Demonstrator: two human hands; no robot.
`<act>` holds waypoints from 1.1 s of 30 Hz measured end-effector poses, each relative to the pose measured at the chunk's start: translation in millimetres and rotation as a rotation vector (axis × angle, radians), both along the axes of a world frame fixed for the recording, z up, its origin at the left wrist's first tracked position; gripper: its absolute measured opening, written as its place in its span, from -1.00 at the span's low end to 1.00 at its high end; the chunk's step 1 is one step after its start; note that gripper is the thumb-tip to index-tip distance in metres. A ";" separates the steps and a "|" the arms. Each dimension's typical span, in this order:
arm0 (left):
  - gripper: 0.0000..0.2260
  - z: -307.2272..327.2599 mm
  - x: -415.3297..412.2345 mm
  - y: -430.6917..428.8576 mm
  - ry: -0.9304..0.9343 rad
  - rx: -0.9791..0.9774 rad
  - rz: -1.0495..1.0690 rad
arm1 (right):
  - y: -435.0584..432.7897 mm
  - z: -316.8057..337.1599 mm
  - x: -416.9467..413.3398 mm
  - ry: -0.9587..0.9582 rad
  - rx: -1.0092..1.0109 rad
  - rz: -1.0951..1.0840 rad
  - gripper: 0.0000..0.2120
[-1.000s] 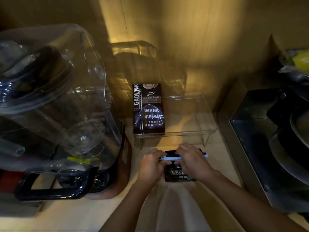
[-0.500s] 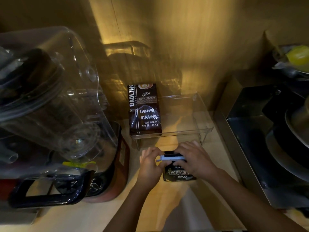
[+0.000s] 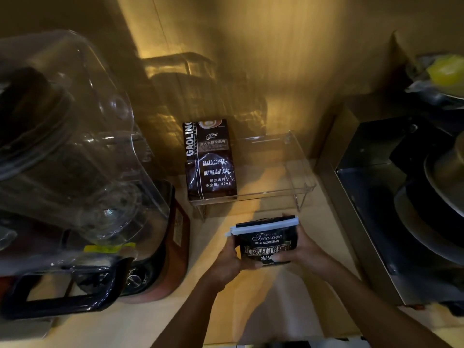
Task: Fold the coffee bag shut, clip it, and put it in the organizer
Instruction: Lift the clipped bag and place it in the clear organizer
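Kitchen: blender (image 3: 75, 151), stacked plates (image 3: 442, 197).

both forearms are reaching in from the lower edge, angling toward each other. the left hand (image 3: 227, 259) is curling around the left side of what it is gripping, thumb lying across the front. the right hand (image 3: 298, 249) is cupping the opposite side, fingers wrapping behind, thumb pressing on the front face.

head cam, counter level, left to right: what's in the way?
Blender → Gaolin coffee bag standing at the left end of the clear organizer → steel sink area with dark cookware. Nearer the camera, left hand and right hand hold the clipped Blue Mountain bag.
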State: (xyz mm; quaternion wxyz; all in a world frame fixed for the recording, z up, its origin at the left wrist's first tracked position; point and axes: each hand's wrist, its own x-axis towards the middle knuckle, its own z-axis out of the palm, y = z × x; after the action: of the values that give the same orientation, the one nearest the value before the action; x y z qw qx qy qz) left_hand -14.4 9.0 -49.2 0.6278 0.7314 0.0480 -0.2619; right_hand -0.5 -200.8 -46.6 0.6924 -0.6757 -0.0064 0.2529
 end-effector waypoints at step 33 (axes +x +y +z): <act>-0.34 129.1 88.4 -50.7 -0.811 0.388 0.265 | -22.1 131.1 103.8 -0.447 -0.179 -0.098 -0.31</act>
State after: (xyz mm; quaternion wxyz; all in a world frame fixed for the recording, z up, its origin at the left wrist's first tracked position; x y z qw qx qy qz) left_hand 73.9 -41.7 80.0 0.4758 0.8660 -0.0602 0.1415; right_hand 103.3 -222.9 84.4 0.6226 -0.7731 -0.1041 0.0630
